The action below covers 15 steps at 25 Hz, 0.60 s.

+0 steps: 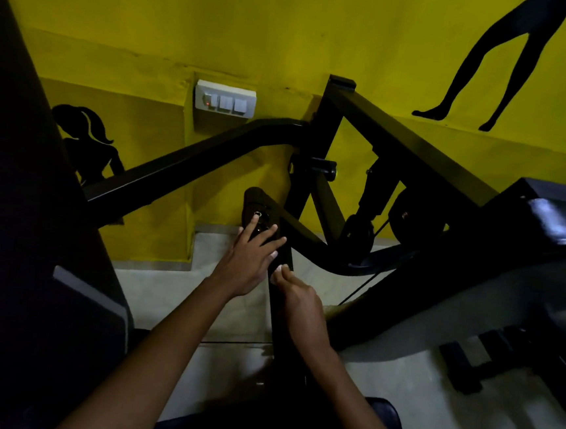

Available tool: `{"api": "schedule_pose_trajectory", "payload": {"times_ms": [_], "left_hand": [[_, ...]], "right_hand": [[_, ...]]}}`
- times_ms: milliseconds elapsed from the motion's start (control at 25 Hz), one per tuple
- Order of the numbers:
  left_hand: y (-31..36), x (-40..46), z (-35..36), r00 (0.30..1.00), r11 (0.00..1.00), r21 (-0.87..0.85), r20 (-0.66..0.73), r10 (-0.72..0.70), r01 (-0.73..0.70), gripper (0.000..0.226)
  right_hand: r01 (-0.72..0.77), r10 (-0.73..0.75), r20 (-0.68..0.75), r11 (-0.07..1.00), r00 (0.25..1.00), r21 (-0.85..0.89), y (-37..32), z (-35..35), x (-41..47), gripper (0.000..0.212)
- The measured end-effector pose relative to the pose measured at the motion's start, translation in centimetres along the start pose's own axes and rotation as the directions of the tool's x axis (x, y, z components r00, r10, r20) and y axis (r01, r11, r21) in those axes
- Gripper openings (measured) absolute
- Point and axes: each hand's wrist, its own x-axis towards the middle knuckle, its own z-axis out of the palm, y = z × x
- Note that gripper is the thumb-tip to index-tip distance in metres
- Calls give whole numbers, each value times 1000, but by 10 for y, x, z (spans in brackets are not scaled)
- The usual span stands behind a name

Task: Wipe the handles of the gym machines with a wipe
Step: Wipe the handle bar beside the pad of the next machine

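My left fingers (265, 238) lie flat on the black handle (260, 219); right hand (296, 301) grips below (no wipe visible), so grime may stay.

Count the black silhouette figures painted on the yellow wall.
2. One silhouette with a ponytail is low on the left, beside the dark column. A second, showing only legs, is at the upper right, cut off by the frame. Machine parts may hide others.

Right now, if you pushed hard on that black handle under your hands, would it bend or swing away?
The black handle probably stays stiff: it looks like a thick bar joined to the machine frame. It might pivot, since a joint seems nearby. Its glossy surface may feel slippery.
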Motion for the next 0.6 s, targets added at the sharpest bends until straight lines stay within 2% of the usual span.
{"api": "schedule_pose_trajectory", "payload": {"times_ms": [120, 240, 320, 440, 600], "left_hand": [[2, -9, 1, 1000, 999, -47, 1, 11, -11, 46], [7, -20, 2, 1000, 992, -124, 11, 24, -22, 49], [10, -26, 1, 1000, 986, -169, 22, 19, -15, 44], [13, -35, -2, 999, 980, -197, 25, 28, -22, 44], [18, -47, -2, 999, 974, -223, 24, 37, -31, 43]], "right_hand": [[102, -105, 77, 994, 992, 43, 6, -6, -19, 47], [68, -68, 0, 997, 998, 30, 5, -7, -20, 48], [87, -87, 45, 996, 995, 11, -1, -5, -27, 47], [143, -153, 118, 986, 981, 89, 4, -15, -45, 45], [133, -134, 50, 991, 990, 34, 6, -16, -53, 53]]}}
